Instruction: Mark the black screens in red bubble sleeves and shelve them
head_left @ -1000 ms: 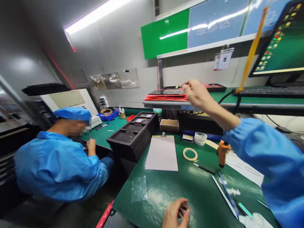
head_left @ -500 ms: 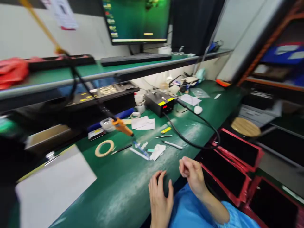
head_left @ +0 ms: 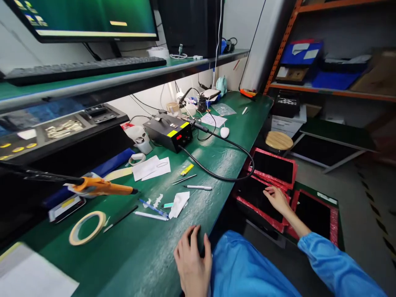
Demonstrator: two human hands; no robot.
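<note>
My left hand [head_left: 194, 258] rests on the front edge of the green workbench [head_left: 136, 264], its fingers spread and holding nothing. Out to the right, my right hand [head_left: 277, 201] reaches over a dark flat panel [head_left: 255, 197] edged in red wrapping. Its fingers are stretched out, and I see nothing in them; whether they touch the panel I cannot tell. Beside it lie two more dark panels in red wrapping, one behind [head_left: 274, 167] and one to the right [head_left: 314, 216]. A crumpled white paper [head_left: 179, 204] and a white pen [head_left: 199, 187] lie beyond my left hand.
An orange electric screwdriver [head_left: 105, 187] hangs over the bench's left side, near a roll of tape [head_left: 73, 235]. A black control box [head_left: 168, 131] with a red display and thick cable [head_left: 229, 179] stands farther back. A round wooden stool [head_left: 279, 141] is beyond the panels.
The view has swung right. My right hand has moved from in front of my body out over the panels, its curled fingers now extended. My left hand stays at the bench edge.
</note>
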